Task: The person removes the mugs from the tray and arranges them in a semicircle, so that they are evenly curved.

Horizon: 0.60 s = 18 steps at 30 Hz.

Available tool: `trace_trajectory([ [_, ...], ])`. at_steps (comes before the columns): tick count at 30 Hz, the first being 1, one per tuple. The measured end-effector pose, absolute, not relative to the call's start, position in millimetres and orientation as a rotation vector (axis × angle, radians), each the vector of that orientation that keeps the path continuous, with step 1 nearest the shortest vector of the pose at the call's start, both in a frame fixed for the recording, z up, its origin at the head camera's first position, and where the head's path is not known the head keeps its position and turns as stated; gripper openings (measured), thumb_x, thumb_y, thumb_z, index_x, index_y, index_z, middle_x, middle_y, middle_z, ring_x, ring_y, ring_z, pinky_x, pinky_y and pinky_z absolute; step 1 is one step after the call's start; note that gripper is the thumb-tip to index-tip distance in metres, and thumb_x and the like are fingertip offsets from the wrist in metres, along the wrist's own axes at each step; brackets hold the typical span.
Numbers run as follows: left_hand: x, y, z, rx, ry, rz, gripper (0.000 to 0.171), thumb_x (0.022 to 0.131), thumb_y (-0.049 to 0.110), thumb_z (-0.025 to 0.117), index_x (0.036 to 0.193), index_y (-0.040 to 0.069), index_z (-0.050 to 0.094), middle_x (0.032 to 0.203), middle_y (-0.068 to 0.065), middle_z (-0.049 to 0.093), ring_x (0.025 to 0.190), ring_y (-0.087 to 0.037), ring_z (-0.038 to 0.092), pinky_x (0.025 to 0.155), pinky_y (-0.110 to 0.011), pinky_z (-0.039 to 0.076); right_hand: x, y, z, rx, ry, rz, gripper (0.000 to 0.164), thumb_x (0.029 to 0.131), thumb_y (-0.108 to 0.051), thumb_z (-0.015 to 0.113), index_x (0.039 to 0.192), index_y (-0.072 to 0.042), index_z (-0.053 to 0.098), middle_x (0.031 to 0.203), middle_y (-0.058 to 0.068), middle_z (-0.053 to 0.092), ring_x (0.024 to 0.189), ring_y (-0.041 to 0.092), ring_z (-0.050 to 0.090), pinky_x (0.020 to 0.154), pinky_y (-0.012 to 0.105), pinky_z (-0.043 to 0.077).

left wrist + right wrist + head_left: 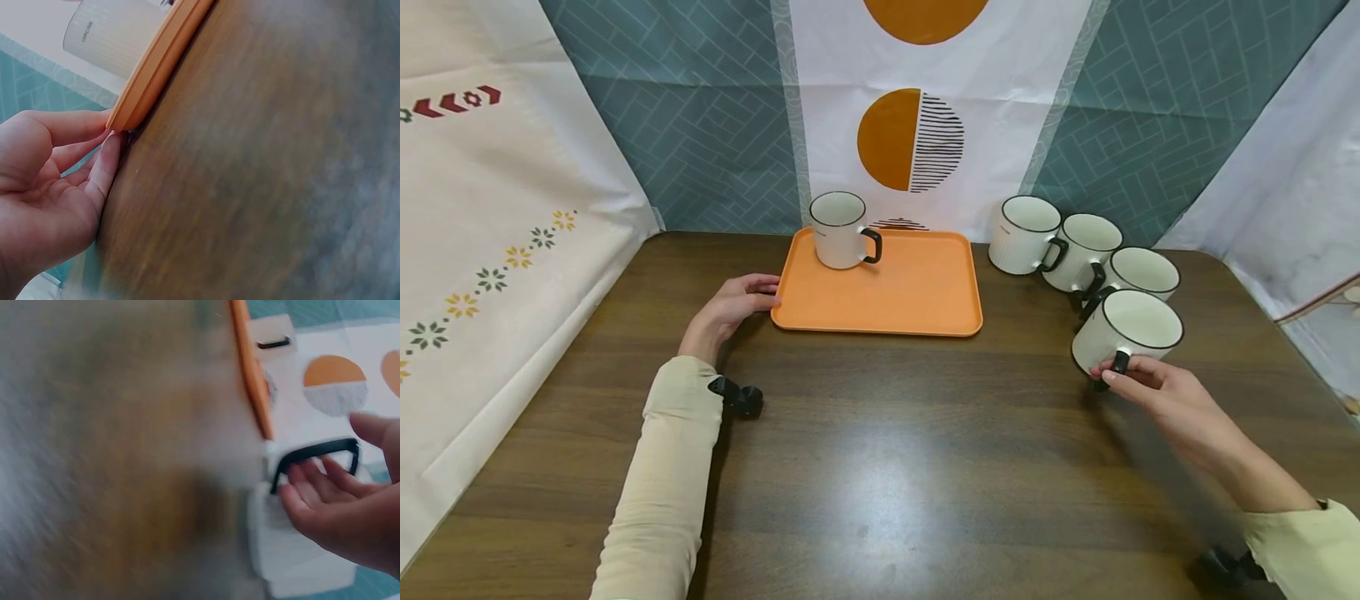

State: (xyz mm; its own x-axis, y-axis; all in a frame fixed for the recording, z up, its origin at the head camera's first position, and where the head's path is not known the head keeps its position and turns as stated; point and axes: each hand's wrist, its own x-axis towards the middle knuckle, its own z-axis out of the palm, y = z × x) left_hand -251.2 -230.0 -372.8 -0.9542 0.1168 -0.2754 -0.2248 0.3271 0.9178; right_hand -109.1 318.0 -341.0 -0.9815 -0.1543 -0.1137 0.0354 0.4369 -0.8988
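At its left edge, an orange tray (887,292) is held by the fingertips of my left hand (730,308). In the left wrist view the fingers (78,128) meet the rim near the tabletop. A white mug (838,237) with a black rim and handle stands on the tray's back left part. My right hand (1172,400) holds the black handle of the nearest white mug (1138,325) at the right. The right wrist view shows fingers (312,484) inside the handle, with the thumb apart from it. I cannot tell whether this mug touches the table.
Behind the held mug stand three similar white mugs: one at the back (1026,237), a middle one (1082,250) and a partly hidden one (1144,271). A patterned cloth (827,100) hangs behind the brown table (880,442). White cloths flank both sides.
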Motion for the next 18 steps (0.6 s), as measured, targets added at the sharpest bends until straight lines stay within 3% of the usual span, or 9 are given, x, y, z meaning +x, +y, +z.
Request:
trace_trajectory([
  [3, -252, -228, -373, -0.096, 2.301, 1.660, 0.054, 0.096, 0.005, 0.057, 0.146, -0.002, 0.036, 0.140, -0.021, 0.043, 0.117, -0.026, 0.047, 0.103, -0.039, 0.037, -107, 328, -328, -0.107, 2.624, -1.250, 0.045, 0.098, -0.027, 0.058, 0.127, 0.007, 0.054, 0.114, 0.005, 0.063, 0.094, -0.004, 0.055, 0.075, 0.017, 0.045],
  [5, -252, -227, -372, -0.093, 2.302, 1.656, 0.054, 0.096, 0.005, 0.057, 0.146, -0.002, 0.036, 0.141, -0.021, 0.043, 0.117, -0.026, 0.047, 0.103, -0.039, 0.037, -106, 334, -319, -0.133, 2.691, -1.117, 0.043, 0.098, -0.026, 0.059, 0.124, 0.008, 0.056, 0.110, 0.010, 0.066, 0.090, -0.004, 0.058, 0.072, 0.018, 0.048],
  [12, -252, -229, -372, -0.085, 2.303, 1.669, 0.055, 0.095, 0.004, 0.057, 0.145, -0.002, 0.036, 0.139, -0.021, 0.043, 0.113, -0.024, 0.048, 0.104, -0.038, 0.037, -115, 332, -282, -0.185, 2.942, -1.006, 0.033, 0.100, -0.025, 0.056, 0.110, 0.005, 0.064, 0.086, 0.001, 0.072, 0.074, -0.001, 0.062, 0.062, 0.015, 0.048],
  [18, -250, -231, -373, -0.085, 2.294, 1.676, 0.055, 0.096, 0.004, 0.056, 0.146, -0.003, 0.035, 0.138, -0.022, 0.042, 0.114, -0.025, 0.048, 0.107, -0.040, 0.034, -135, 303, -264, -0.214, 3.036, -1.070, 0.033, 0.099, -0.025, 0.056, 0.113, 0.004, 0.062, 0.085, -0.001, 0.070, 0.070, 0.000, 0.060, 0.059, 0.016, 0.047],
])
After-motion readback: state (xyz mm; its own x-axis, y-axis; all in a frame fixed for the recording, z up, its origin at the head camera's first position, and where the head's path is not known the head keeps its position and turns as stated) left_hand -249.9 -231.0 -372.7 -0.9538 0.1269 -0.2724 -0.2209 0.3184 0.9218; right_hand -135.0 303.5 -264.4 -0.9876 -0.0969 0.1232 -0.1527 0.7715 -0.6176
